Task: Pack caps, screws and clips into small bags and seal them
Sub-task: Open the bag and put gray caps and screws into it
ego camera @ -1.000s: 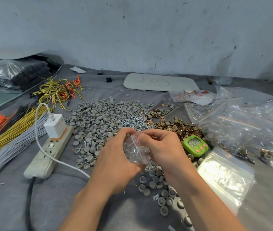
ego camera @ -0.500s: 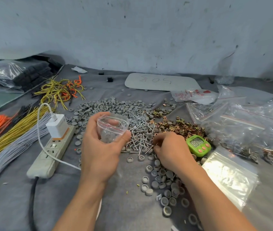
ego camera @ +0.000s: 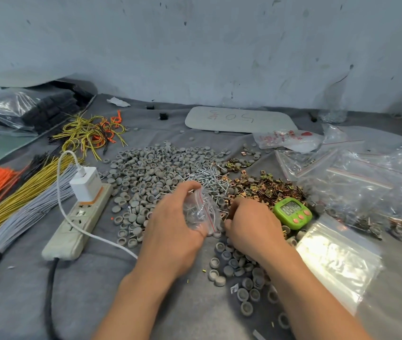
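Closest in, loose caps (ego camera: 239, 266) lie scattered on the grey cloth (ego camera: 91, 295) between the forearms. Just past them the left hand (ego camera: 170, 231) grips a small clear bag (ego camera: 200, 212), fingers and thumb curled round it, with its red seal strip on the side nearest the right hand (ego camera: 251, 224). Something is inside, but I can't make out what. The right hand is down beside it, fingers curled into the parts. Its fingertips are hidden, so whether it has pinched anything I cannot tell. A green timer (ego camera: 293, 213) sits just beside it.

Beyond the bag, the screws (ego camera: 207, 177) are heaped right against it, with the clips (ego camera: 263, 187) to the right and the big spread of caps to the left.

Now the risks. The heaps run into each other, so a blind grab could bring up the wrong part. The thin bag, held one-handed, could sag shut and let parts miss the mouth. Screw points could pierce the film. A part caught in the seal strip would stop it closing.
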### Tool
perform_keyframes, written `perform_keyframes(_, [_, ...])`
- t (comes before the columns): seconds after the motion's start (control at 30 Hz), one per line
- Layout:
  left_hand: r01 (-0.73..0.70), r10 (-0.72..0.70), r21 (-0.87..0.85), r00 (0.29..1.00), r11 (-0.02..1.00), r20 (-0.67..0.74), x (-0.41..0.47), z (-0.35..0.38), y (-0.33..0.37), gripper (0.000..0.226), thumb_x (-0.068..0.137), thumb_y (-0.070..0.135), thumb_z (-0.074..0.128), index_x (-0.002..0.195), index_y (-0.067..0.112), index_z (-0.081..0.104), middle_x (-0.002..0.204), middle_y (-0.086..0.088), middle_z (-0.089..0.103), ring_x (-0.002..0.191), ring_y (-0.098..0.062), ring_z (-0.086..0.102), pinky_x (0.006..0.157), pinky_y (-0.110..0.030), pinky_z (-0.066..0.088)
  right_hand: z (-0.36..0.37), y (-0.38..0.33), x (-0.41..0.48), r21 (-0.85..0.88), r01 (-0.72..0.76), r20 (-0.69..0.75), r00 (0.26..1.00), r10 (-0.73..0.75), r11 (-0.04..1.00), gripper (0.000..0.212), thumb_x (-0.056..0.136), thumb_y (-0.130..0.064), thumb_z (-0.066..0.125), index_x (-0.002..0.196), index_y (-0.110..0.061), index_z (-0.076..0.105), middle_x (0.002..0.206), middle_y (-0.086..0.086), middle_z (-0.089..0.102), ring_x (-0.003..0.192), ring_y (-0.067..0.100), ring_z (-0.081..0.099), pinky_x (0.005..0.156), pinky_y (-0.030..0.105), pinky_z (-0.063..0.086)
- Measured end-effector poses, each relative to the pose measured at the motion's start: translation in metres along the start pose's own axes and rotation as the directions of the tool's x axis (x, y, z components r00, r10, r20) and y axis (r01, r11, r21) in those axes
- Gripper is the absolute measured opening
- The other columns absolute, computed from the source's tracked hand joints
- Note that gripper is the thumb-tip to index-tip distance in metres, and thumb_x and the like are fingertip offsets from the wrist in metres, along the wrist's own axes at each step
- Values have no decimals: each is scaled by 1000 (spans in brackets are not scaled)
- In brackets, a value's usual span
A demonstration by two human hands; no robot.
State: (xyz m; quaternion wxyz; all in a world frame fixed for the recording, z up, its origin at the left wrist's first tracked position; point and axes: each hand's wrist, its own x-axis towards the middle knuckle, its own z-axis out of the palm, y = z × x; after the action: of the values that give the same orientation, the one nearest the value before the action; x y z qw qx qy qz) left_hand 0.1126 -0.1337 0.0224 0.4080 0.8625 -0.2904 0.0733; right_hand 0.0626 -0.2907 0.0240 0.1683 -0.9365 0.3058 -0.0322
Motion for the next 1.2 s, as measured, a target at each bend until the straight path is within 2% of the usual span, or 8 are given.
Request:
perform_keyframes(0.23, [111, -113, -66, 993, 992, -33, 2, 0, -5, 68, 72, 27, 84, 121, 55, 48, 99, 23, 63, 86, 10, 56, 69, -9, 36, 4, -4, 1, -15, -35, -75, 997, 34, 999, 8, 93, -25, 64, 95, -22, 57, 86, -1, 57, 83, 29, 58, 71, 33, 40])
perform_keyframes(0.43, [116, -117, -50, 993, 992, -17, 1, 0, -5, 70, 72, 24, 85, 119, 57, 45, 101, 27, 61, 86, 7, 55, 70, -16, 38, 5, -6, 2, 16, 41, -104, 994, -39, 999, 16, 88, -14, 65, 99, -22, 60, 87, -2, 58, 77, 28, 51, 74, 35, 38])
perform_keyframes(0.73, [127, -128, -39, 992, 991, -21, 2, -1, -8, 69, 73, 27, 86, 120, 58, 45, 95, 30, 59, 85, 16, 51, 67, -4, 32, -7, 2, -3, -97, 49, -94, 994, -59, 994, 10, 98, -28, 62, 93, -21, 67, 90, 1, 66, 83, 29, 60, 76, 36, 42])
perform_keyframes(0.8, [126, -126, -34, 992, 991, -14, 2, -2, -8, 70, 72, 28, 86, 121, 57, 45, 97, 28, 60, 87, 13, 53, 68, -5, 34, -10, 5, -6, 0, 45, -200, 979, -44, 999, 17, 102, -33, 58, 88, -25, 65, 83, -4, 67, 82, 26, 61, 76, 37, 45])
perform_keyframes(0.87, [121, -121, -32, 993, 992, -2, 1, -1, -7, 72, 72, 29, 86, 123, 57, 45, 101, 25, 62, 89, 7, 57, 71, -13, 39, -13, 7, -8, 253, 81, -273, 962, -10, 964, 18, 101, -35, 61, 86, -29, 68, 77, -10, 68, 75, 15, 64, 71, 32, 49])
perform_keyframes(1.0, [89, -88, -16, 996, 996, 22, 1, 2, -2, 78, 68, 28, 84, 131, 53, 46, 108, 21, 62, 89, 2, 57, 74, -8, 39, -12, 1, -13, 654, 152, -246, 969, 18, 741, 24, 95, -32, 71, 72, -25, 73, 60, -11, 68, 48, 0, 57, 46, 10, 37])
perform_keyframes(1.13, [104, -104, 1, 993, 995, 61, -1, 3, 2, 86, 64, 28, 83, 139, 52, 48, 120, 16, 60, 105, -8, 59, 90, -26, 48, -13, -7, -19, 852, 165, -127, 986, -109, 497, 19, 89, -7, 73, 76, -19, 77, 67, 1, 74, 49, 11, 58, 52, 27, 47])
perform_keyframes(1.2, [98, -98, -5, 993, 995, 61, -1, 3, 2, 87, 62, 26, 84, 138, 52, 50, 120, 17, 61, 104, -5, 59, 87, -22, 45, -13, -7, -21, 786, 254, -176, 966, -191, 564, 21, 86, -3, 74, 77, -22, 78, 68, -4, 74, 55, 9, 63, 56, 25, 51])
